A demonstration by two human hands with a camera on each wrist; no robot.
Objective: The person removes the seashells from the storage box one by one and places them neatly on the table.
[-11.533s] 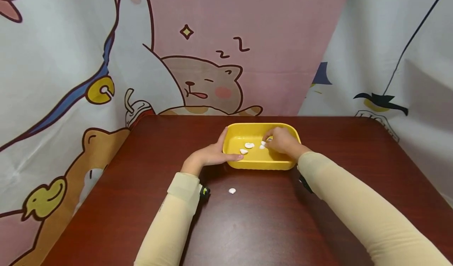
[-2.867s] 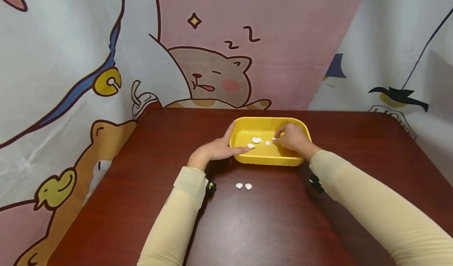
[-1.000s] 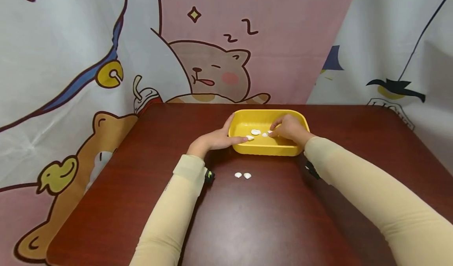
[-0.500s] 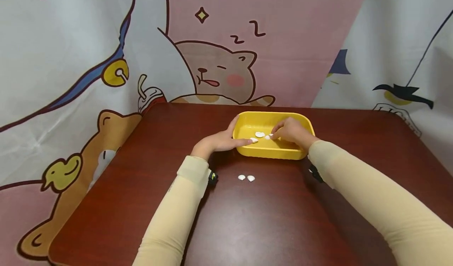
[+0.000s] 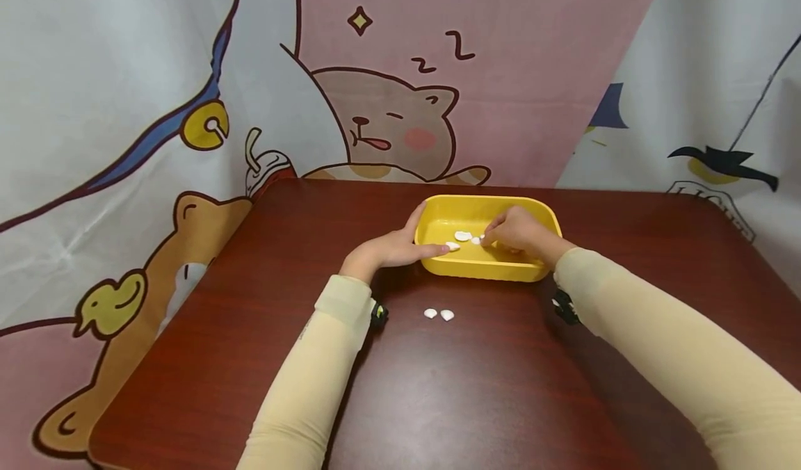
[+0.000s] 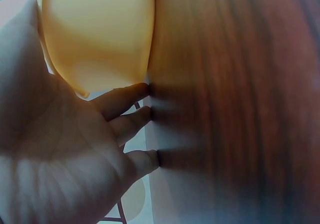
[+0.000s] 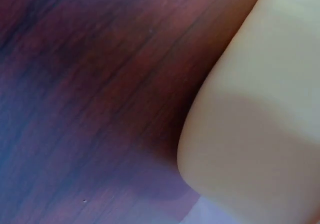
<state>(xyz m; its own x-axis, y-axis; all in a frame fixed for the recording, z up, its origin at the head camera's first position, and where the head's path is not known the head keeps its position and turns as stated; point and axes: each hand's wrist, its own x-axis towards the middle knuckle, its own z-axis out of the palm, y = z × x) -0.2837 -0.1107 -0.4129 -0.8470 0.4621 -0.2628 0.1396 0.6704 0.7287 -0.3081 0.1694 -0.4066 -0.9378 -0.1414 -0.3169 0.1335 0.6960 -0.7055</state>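
Note:
A yellow plastic tray [image 5: 482, 270] stands on the table in the head view. My left hand [image 5: 388, 249] grips its left end, thumb over the near rim and fingers along the outside; in the left wrist view its fingertips [image 6: 145, 113] meet the tabletop. My right hand [image 5: 518, 231] reaches inside and pinches a small white shell [image 5: 482, 236] low over the tray floor. Beside that lie another small white shell [image 5: 475, 241], a larger white piece [image 5: 463, 236] and a white shell [image 5: 452, 246] by the left thumb.
Two white shells, a left one [image 5: 430, 313] and a right one [image 5: 447, 315], lie side by side on the dark red-brown table [image 5: 475, 386] before the tray. A cartoon-printed cloth [image 5: 532, 53] hangs behind the table. The right wrist view shows the tray's outer wall [image 7: 250, 124] close up.
Since the oldest frame, a second shell has come to lie beside the single one on the table. Over the last second both hands have stayed nearly in place while the head view shifted slightly.

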